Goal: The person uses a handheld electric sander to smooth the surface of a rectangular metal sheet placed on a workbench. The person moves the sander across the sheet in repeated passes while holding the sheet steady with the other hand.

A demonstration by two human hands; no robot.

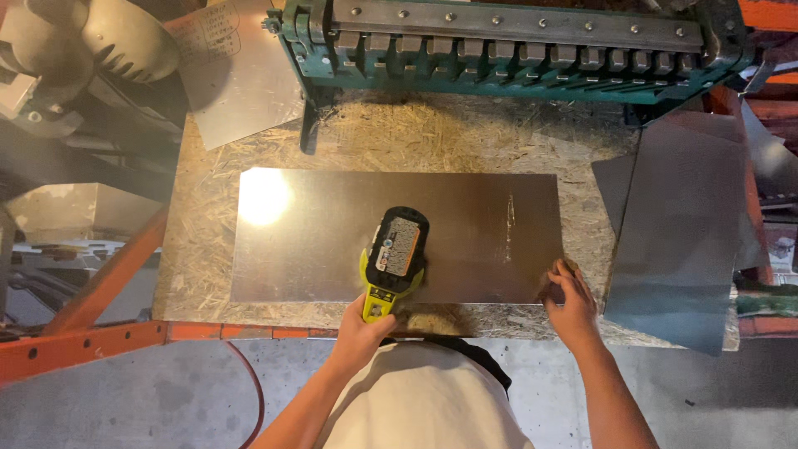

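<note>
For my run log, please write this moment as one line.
left hand: grips yellow cordless tool | right hand: presses metal sheet corner | sheet: flat on workbench

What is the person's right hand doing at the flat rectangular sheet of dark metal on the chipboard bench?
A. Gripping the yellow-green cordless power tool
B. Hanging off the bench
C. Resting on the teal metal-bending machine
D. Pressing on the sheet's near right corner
D: the right hand sits on the near right corner of the dark metal sheet, while the left hand grips the yellow-green cordless power tool.
</note>
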